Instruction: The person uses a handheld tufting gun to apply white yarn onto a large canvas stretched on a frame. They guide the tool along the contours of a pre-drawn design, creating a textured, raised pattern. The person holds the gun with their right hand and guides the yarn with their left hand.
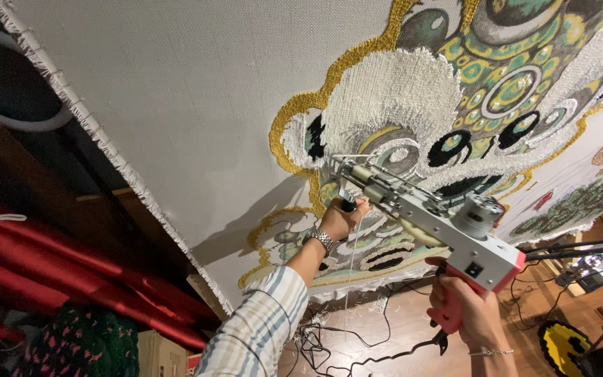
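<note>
A grey tufting gun point(427, 216) with a red rear grip is pressed nose-first against a stretched white cloth point(176, 91). My left hand point(342, 218), a metal watch on its wrist, grips the gun's black front handle just below the nose. My right hand point(470, 311) is closed round the red rear grip at the lower right. The cloth carries a tufted design point(455, 105) in white, gold, green and black; the gun's tip point(334, 164) touches it by a white patch with a gold border. A thin white yarn hangs down from the gun.
The cloth's frayed edge point(99, 132) runs diagonally at the left. Red fabric rolls point(50, 265) and a dark patterned piece point(78, 342) lie at lower left. Black cables point(343, 342) trail over the wooden floor. A yellow-and-black rug piece point(565, 343) lies at lower right.
</note>
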